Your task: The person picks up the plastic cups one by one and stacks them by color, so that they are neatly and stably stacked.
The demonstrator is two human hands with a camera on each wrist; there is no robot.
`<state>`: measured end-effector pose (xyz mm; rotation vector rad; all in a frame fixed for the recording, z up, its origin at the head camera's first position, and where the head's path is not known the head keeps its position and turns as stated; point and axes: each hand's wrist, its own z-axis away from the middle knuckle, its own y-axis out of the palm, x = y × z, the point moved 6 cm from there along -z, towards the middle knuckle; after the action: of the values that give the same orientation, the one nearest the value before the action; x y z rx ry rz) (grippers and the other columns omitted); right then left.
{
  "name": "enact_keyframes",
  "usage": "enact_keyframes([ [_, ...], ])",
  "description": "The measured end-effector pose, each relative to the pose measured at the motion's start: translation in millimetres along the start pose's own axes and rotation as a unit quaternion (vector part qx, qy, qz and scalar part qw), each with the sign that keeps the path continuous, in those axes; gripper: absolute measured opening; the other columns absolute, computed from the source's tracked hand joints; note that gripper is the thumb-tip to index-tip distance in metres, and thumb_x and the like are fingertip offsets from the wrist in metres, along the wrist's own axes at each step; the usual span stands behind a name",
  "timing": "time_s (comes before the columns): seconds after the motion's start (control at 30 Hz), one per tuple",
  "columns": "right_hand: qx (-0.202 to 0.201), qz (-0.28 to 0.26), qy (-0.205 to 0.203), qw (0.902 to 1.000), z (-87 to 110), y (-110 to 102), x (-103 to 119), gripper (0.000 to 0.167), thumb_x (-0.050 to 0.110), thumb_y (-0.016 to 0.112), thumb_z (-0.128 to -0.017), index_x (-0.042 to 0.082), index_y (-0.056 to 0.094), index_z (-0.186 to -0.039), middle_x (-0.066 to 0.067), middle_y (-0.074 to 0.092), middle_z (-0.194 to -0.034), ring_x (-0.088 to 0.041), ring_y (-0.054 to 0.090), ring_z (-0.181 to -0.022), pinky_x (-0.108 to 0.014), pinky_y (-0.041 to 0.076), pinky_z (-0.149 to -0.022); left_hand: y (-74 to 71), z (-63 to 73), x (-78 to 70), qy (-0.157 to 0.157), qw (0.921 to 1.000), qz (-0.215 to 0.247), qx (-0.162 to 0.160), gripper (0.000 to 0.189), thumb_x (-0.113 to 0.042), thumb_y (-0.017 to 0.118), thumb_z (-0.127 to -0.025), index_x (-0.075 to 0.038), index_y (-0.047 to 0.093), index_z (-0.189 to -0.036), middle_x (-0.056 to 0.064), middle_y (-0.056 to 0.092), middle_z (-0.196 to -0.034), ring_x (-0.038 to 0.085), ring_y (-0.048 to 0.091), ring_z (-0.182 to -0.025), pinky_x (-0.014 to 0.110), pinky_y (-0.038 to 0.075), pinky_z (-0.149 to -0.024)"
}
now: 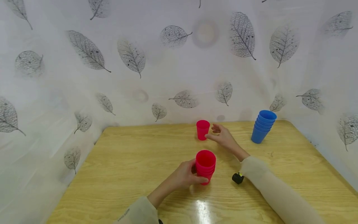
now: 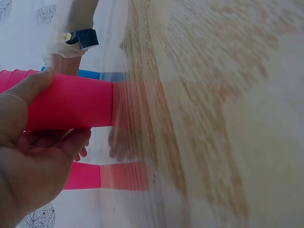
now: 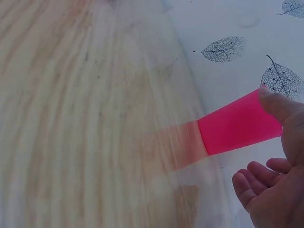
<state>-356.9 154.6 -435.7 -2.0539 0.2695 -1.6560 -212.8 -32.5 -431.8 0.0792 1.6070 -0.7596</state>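
Note:
Near the middle of the wooden table, my left hand [image 1: 183,176] grips a stack of red plastic cups [image 1: 205,168], thumb on the near side and fingers round the far side. The stack is upright, its base on the tabletop in the left wrist view. Farther back stands a single red cup [image 1: 202,130], upright. Just right of it is my right hand [image 1: 224,138], its thumb and fingers spread apart. In the right wrist view the thumb overlaps the rim of that cup [image 3: 242,122]; whether it touches I cannot tell. The other fingers are off the cup.
A stack of several blue cups [image 1: 262,128] leans slightly at the table's back right. A small black device [image 1: 237,178] appears by the right sleeve. Behind the wooden table [image 1: 134,155] hangs a white curtain [image 1: 167,68] printed with leaves.

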Motion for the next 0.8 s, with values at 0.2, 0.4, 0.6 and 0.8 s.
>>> enact_keyframes([
  [0.2, -0.006, -0.017, -0.006, 0.9998, -9.0, 9, 4, 0.079, 0.028, 0.078, -0.093, -0.008, 0.039, -0.151, -0.029, 0.053, -0.142, -0.045, 0.054, -0.128, -0.056, 0.048, -0.106, -0.5, 0.6, -0.3, 0.000, 1.0000, 0.004, -0.003, 0.048, -0.013, 0.087, -0.085, -0.006, 0.065, -0.127, -0.005, 0.071, -0.109, 0.005, 0.064, -0.096, 0.023, 0.053, -0.089],
  [0.4, -0.011, -0.037, -0.015, 0.9991, -15.1, 13, 9, 0.072, 0.027, 0.079, -0.093, -0.004, 0.045, -0.148, -0.024, 0.059, -0.135, -0.041, 0.056, -0.125, -0.054, 0.048, -0.105, 0.4, 0.9, -2.5, 0.000, 1.0000, 0.004, -0.001, 0.048, -0.013, 0.087, -0.085, -0.007, 0.065, -0.127, -0.004, 0.071, -0.110, 0.006, 0.064, -0.097, 0.023, 0.053, -0.091],
  [0.6, -0.014, -0.045, -0.031, 0.9984, -19.9, 18, 15, 0.066, 0.022, 0.080, -0.093, -0.005, 0.049, -0.145, -0.022, 0.063, -0.128, -0.037, 0.059, -0.117, -0.048, 0.050, -0.100, 0.2, 2.4, -2.1, -0.004, 0.9999, 0.011, 0.002, 0.048, -0.013, 0.087, -0.085, -0.007, 0.065, -0.128, -0.005, 0.071, -0.111, 0.006, 0.064, -0.098, 0.024, 0.053, -0.091],
  [0.8, -0.022, -0.037, -0.023, 0.9988, -20.6, 20, 17, 0.061, 0.023, 0.078, -0.094, -0.003, 0.052, -0.143, -0.019, 0.065, -0.126, -0.033, 0.060, -0.115, -0.045, 0.051, -0.098, -0.2, 1.8, 0.5, -0.002, 0.9999, 0.013, 0.004, 0.050, -0.014, 0.087, -0.085, -0.008, 0.064, -0.129, -0.007, 0.070, -0.113, 0.005, 0.064, -0.100, 0.023, 0.053, -0.093],
])
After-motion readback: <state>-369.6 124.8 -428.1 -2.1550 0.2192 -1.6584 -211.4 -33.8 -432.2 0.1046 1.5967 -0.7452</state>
